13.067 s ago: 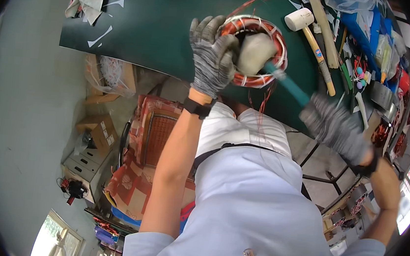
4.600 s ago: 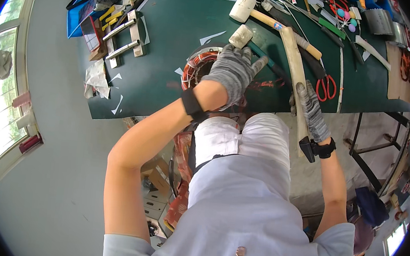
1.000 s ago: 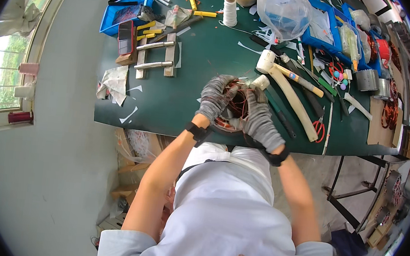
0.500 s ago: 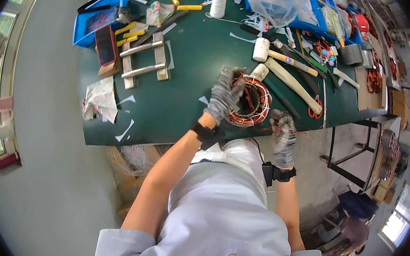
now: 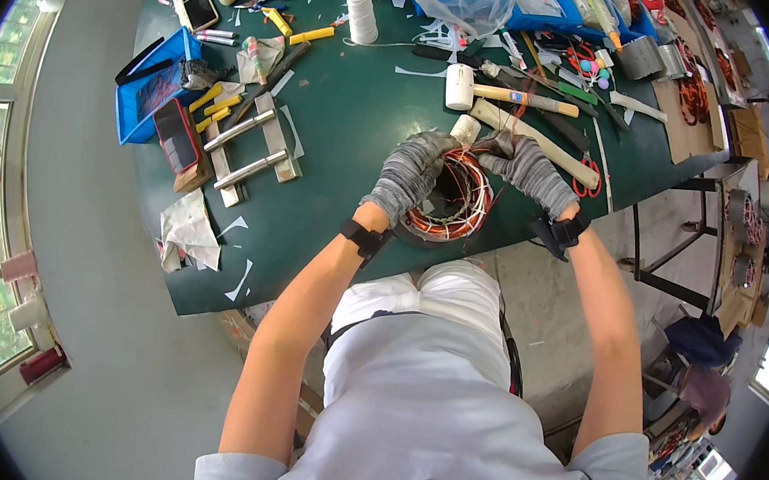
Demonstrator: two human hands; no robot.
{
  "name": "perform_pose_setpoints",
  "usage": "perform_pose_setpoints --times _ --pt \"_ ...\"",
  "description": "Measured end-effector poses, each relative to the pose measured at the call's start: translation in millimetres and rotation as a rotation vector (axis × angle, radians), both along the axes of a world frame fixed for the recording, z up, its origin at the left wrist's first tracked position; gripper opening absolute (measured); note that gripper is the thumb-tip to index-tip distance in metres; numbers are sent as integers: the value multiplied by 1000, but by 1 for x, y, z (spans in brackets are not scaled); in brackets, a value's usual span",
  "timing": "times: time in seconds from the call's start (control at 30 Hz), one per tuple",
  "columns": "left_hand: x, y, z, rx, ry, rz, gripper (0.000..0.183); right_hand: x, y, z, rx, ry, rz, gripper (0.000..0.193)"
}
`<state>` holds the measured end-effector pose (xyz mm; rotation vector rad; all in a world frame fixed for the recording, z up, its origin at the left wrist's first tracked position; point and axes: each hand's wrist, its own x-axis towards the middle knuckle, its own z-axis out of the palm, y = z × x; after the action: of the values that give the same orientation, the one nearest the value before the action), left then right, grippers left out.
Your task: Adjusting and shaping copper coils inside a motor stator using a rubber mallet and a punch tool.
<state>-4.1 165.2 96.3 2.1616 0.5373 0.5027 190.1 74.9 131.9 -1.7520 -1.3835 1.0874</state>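
Observation:
A motor stator [image 5: 481, 203] with copper-orange windings bound in white cord stands near the table's front edge. My left hand [image 5: 410, 170], in a grey striped glove, is curled over its left rim, with fingertips at the far side. At the far right rim my gloved right hand [image 5: 532, 169] pinches thin reddish wires [image 5: 519, 112]. Some of these rise above the fingers, and others trail down beside the ring. Both sets of fingertips nearly meet behind the opening. A white mallet head [image 5: 465, 129] lies just beyond them.
On the green table [image 5: 348, 135] lie another white mallet [image 5: 459, 87], red-handled scissors [image 5: 586, 173] and a white cord spool [image 5: 362, 16]. A metal-barred frame [image 5: 254, 149], a blue tray [image 5: 128, 114] and a phone [image 5: 178, 135] sit left. Blue bins [image 5: 554, 20] stand at the back.
My right hand has swung up from beyond the table's front edge to the stator's far right rim, bringing the wires along. My left hand stays on the left rim. The whole view has shifted.

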Motion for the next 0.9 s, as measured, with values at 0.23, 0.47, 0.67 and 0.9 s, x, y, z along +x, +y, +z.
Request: perform_pose_setpoints --times 0.23,0.47,0.67,0.9 --pt "3 0 2 11 27 48 26 8 16 -9 -68 -156 125 30" --pt "-1 -15 -1 17 -26 278 24 -4 9 -35 -31 191 -10 21" --pt "-16 -22 12 -58 -16 366 19 0 -32 -49 82 142 -257 32" --pt "-10 -6 6 -208 57 24 29 -6 -20 -26 61 86 -30 26"
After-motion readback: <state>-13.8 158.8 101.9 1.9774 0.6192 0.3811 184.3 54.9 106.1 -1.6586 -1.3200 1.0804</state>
